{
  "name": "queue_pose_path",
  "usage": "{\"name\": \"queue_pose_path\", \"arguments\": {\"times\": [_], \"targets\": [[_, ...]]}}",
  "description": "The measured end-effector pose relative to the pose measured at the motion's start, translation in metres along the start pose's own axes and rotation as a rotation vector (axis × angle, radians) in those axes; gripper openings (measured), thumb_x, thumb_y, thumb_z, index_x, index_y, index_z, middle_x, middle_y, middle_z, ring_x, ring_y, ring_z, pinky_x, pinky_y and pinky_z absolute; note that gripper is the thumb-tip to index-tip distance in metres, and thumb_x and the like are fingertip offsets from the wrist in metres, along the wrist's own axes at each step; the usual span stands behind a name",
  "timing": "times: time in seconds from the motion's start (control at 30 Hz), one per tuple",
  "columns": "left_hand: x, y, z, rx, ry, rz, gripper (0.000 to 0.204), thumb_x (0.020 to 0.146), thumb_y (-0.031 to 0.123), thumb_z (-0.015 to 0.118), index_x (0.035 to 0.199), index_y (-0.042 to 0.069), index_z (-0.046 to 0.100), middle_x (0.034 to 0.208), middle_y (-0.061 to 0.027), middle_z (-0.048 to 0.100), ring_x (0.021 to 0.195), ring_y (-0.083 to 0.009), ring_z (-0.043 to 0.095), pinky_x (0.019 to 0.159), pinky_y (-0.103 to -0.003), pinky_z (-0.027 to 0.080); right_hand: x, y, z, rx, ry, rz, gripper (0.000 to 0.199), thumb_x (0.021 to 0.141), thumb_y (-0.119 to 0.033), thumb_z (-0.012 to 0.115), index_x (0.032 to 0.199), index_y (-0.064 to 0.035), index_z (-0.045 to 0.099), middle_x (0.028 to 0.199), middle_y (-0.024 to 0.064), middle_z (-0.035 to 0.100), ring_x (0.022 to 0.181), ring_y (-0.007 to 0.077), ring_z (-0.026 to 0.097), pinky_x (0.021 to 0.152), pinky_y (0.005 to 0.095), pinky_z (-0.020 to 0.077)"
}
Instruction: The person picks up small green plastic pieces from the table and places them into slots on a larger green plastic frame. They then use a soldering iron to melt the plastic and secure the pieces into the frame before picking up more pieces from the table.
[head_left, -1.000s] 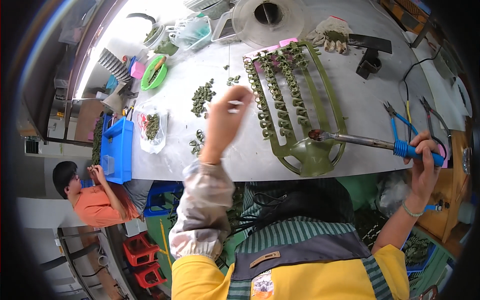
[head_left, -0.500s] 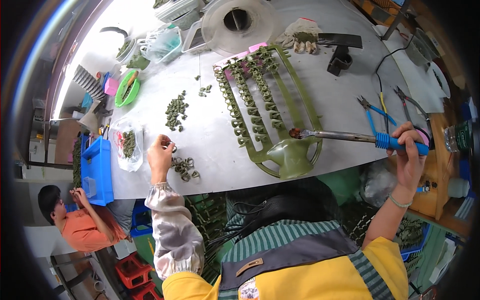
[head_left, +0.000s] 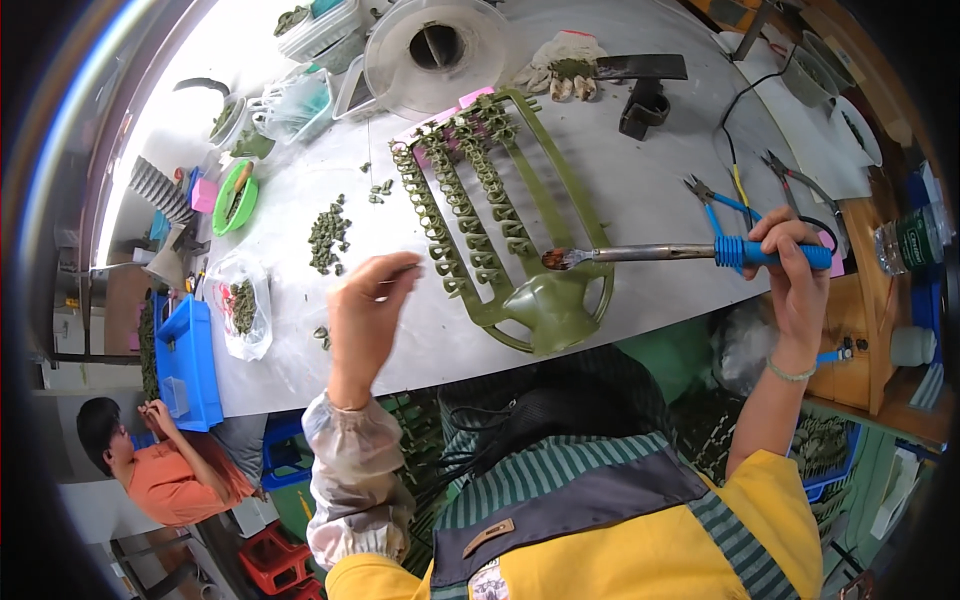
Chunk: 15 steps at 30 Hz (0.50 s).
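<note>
My right hand (head_left: 795,262) grips the blue handle of a soldering iron (head_left: 660,254), whose tip rests over the lower end of a green plastic frame (head_left: 500,215) studded with small green parts. My left hand (head_left: 365,315) is lifted above the white table (head_left: 640,170), fingers pinched together on what looks like a small green piece near the frame's left row. A heap of loose green pieces (head_left: 326,236) lies left of that hand.
Pliers and cutters (head_left: 745,195) lie by my right hand. A clear bag of parts (head_left: 240,310) and a blue tray (head_left: 182,365) sit at the left edge. A large clear spool (head_left: 435,48), work gloves (head_left: 560,62) and bowls stand at the back. A person in orange (head_left: 160,465) sits lower left.
My left hand rose from the loose pieces near the table's front edge and moved right toward the frame. The soldering iron stayed over the frame's lower end.
</note>
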<state>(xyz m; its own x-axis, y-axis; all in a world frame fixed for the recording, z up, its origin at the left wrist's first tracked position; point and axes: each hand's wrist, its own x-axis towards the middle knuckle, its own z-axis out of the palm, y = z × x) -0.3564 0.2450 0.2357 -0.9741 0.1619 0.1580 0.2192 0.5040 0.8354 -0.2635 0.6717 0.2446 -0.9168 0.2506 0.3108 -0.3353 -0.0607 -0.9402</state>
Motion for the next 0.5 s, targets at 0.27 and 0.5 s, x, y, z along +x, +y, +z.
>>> {"name": "queue_pose_path", "arguments": {"times": [0.27, 0.5], "targets": [[0.013, 0.043, 0.069, 0.228, -0.146, 0.395, 0.017, 0.082, 0.002, 0.072, 0.099, 0.005, 0.074, 0.088, -0.0062, 0.071, 0.083, -0.0217, 0.064, 0.074, -0.03, 0.052, 0.013, 0.014, -0.001, 0.064, -0.109, 0.016, 0.021, 0.096, -0.015, 0.061, 0.087, 0.0033, 0.065, 0.096, 0.0139, 0.061, 0.07, 0.0187, 0.065, 0.062, 0.0296, 0.0555], [0.022, 0.037, 0.085, 0.353, -0.128, 0.519, 0.02, 0.075, 0.003, 0.078, 0.095, 0.008, 0.075, 0.079, -0.0037, 0.07, 0.086, -0.0223, 0.059, 0.074, -0.033, 0.05, 0.018, 0.032, 0.0, 0.114, -0.128, 0.064, 0.022, 0.096, -0.017, 0.062, 0.088, 0.0019, 0.067, 0.096, 0.0136, 0.062, 0.074, 0.0185, 0.066, 0.062, 0.0297, 0.0568]]}}
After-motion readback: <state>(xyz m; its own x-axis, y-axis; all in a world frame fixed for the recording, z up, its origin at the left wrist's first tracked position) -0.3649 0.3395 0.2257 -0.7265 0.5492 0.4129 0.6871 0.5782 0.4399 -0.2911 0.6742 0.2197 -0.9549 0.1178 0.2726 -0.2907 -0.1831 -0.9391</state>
